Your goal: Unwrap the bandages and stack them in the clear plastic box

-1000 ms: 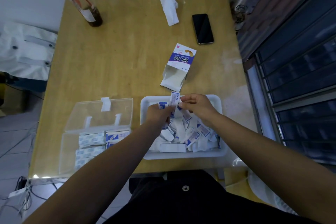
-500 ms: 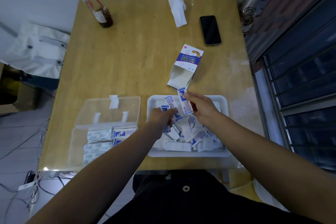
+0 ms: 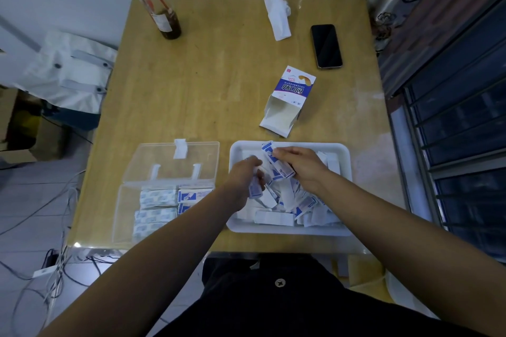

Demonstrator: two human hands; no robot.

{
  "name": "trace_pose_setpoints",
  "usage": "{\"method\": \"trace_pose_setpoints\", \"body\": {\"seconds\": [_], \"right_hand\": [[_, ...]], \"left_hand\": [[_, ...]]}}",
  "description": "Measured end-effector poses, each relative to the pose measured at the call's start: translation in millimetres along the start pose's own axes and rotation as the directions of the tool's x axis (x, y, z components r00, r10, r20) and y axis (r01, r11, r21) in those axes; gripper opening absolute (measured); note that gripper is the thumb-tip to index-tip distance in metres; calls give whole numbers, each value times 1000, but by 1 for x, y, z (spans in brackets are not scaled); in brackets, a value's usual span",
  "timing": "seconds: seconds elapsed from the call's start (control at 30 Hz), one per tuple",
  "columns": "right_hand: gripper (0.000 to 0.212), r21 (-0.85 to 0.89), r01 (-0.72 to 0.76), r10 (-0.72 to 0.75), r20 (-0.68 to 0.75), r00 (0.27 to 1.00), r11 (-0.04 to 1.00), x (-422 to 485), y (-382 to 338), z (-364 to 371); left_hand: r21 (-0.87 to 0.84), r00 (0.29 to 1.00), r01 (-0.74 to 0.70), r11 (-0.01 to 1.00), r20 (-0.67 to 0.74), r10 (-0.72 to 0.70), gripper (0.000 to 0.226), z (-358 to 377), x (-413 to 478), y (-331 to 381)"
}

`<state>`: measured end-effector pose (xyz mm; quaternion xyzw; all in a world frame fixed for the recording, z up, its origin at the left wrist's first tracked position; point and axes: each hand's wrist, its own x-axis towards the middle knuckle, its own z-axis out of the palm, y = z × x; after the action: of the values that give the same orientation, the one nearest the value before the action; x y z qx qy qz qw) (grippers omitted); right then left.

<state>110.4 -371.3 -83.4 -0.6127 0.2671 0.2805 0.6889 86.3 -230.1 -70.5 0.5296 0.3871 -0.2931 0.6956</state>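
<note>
Parted now, those hands: 1 second ago both pinched 1 strip together over the tray. Low over the heap, the left hand [image 3: 242, 176] curls its fingers round a small blue-and-white piece [image 3: 256, 189]. Just beside it, the right hand [image 3: 301, 165] pinches a longer wrapper [image 3: 278, 167] between thumb and fingers, above the white tray [image 3: 241, 149] of loose wrappers. Unwrapped bandages [image 3: 157, 197] lie stacked in the clear plastic box [image 3: 120, 213], lid open, just left of the tray. Beyond, the opened carton [image 3: 294, 87] reads CHUANGKOUTIE on its blue band; the wrapper print is too small to read.
</note>
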Motion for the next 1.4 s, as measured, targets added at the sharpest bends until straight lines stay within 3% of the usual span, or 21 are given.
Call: {"method": "trace_pose_setpoints", "body": {"seconds": [0.1,0.17,0.33,0.43,0.53,0.6,0.77,0.83,1.17,1.3,1.4], "right_hand": [[3,-104,21,-17,45,999,994,-6,6,11],[9,-197,47,-44,21,999,979,-9,13,20],[20,-257,73,-49,98,994,964,-8,16,26],[13,-372,134,-112,79,991,918,1,16,24],[11,-660,139,-227,-50,973,739,24,22,15],[19,-808,126,-239,-19,971,576,32,28,13],[27,-936,222,-306,134,943,274,40,42,31],[25,-942,253,-315,176,933,222,41,43,36],[21,-917,243,-223,178,959,316,42,32,34],[31,-798,178,-132,123,983,576,39,16,21],[26,-651,125,-103,71,992,749,34,5,7]], "left_hand": [[-86,997,47,995,67,-41,34,-2,2,0],[-74,997,40,996,66,-35,34,0,-1,-3],[-25,991,-55,998,-123,52,30,-4,2,-7],[5,971,-108,994,-214,107,28,-13,9,-9],[-34,960,-163,986,-235,151,24,-16,7,-8],[-77,967,-141,987,-226,121,16,-17,6,-7],[-38,982,-62,997,-181,54,12,-23,5,-9],[-19,984,-61,998,-171,57,13,-25,5,-9],[-42,986,-5,999,-165,-2,18,-27,10,-6],[-9,985,0,1000,-173,-2,20,-27,15,-6],[9,984,7,1000,-179,-5,20,-25,16,-4]]}}
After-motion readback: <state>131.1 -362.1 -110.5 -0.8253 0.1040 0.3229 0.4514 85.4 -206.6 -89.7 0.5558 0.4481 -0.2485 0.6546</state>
